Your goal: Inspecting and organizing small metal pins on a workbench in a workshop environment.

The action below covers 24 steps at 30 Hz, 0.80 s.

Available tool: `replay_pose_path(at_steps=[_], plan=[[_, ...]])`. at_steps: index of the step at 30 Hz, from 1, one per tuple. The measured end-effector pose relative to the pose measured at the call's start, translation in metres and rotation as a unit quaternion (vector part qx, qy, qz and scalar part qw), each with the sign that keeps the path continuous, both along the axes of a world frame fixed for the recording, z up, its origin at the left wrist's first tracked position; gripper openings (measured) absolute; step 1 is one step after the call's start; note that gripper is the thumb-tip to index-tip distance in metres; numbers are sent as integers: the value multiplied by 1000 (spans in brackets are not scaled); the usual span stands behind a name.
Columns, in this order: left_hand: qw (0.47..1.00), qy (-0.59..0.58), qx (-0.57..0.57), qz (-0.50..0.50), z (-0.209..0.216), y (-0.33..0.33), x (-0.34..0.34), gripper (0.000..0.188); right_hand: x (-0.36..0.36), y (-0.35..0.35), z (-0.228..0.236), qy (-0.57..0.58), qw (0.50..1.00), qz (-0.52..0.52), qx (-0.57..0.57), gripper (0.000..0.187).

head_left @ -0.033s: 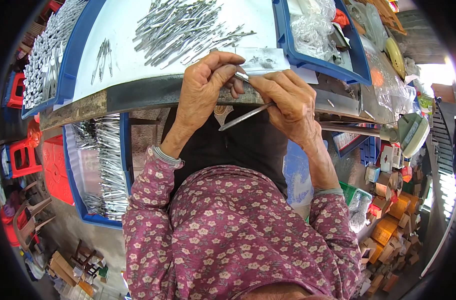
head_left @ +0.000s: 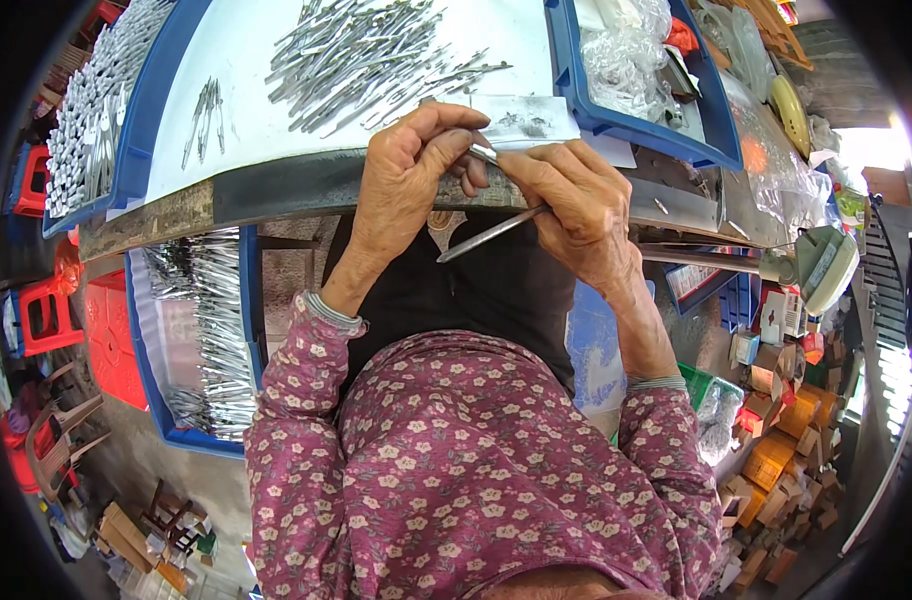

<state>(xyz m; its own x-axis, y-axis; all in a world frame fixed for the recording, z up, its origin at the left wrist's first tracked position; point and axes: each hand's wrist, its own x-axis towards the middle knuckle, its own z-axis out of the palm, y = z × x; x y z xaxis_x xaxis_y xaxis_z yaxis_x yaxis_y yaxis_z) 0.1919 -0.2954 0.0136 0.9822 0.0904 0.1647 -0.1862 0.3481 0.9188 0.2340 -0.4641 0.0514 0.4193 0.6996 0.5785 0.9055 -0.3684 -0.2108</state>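
My left hand (head_left: pixel 406 170) is closed, its thumb and fingers pinching a small shiny silver metal piece (head_left: pixel 483 153) just off the table's front edge. The fingertips of my right hand (head_left: pixel 581 205) meet the other end of that piece. Also gripped in the right hand is a slim grey metal rod (head_left: pixel 491 236) with a tapered end, which points down and to the left over my lap. Most of the silver piece is hidden by the fingers. Beyond my hands, a pile of slim silver metal pieces (head_left: pixel 361 65) lies on white paper (head_left: pixel 251 140).
A few similar pieces (head_left: pixel 206 120) lie apart at the left. Blue trays stand at both sides: one (head_left: pixel 136 150) beside stacked silver pieces, one (head_left: pixel 656 140) with clear plastic bags. Below the table (head_left: pixel 276 190), another blue tray (head_left: pixel 161 400) holds more pieces. A lamp head (head_left: pixel 826 268) sits at right.
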Motion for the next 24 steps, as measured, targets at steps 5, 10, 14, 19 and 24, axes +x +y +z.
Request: replay_pose_path(at_steps=[5,10,14,19,24], plan=[[1000,-8,-6,7,-2,0,0,17,0,-1,2,23,999,8,-21,37],[1000,-3,4,13,-4,0,1,17,1,-5,4,61,998,2,-32,38],[999,-22,30,14,-3,-3,6,16,12,-6,2,71,997,-29,-32,35],[925,-101,331,156,-4,-2,14,23,32,-1,-8,50,998,-45,-15,27],[854,-121,451,230,-18,-5,20,18,45,-2,-17,51,997,-43,-44,23]])
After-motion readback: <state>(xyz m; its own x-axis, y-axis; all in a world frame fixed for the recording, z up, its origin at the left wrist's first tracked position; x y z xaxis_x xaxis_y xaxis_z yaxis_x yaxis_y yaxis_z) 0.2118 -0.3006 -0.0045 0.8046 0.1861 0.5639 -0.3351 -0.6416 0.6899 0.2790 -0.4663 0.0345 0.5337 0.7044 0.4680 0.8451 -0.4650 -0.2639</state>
